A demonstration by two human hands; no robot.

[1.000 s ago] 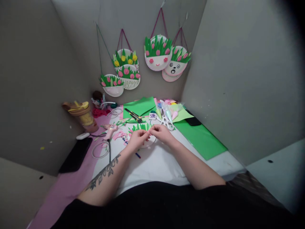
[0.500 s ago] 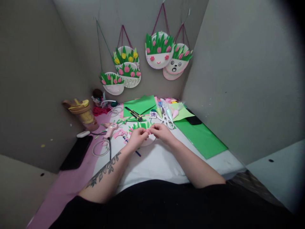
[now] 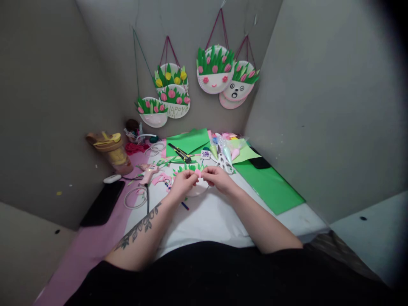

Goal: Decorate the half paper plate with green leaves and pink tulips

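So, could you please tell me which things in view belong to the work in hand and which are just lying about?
Part of the work, it seems:
pink piece, between left hand and right hand
white plate with green leaves
glue gun
scissors
utility knife
green sheets

Apparently just lying about:
lidded cup
small white case
flat black slab, left side

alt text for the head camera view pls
Two bare hands, left and right, pinch a small pink piece above a white paper plate with green paper leaves. Scissors, a utility knife and a pink glue gun lie around; decorated plates hang behind.
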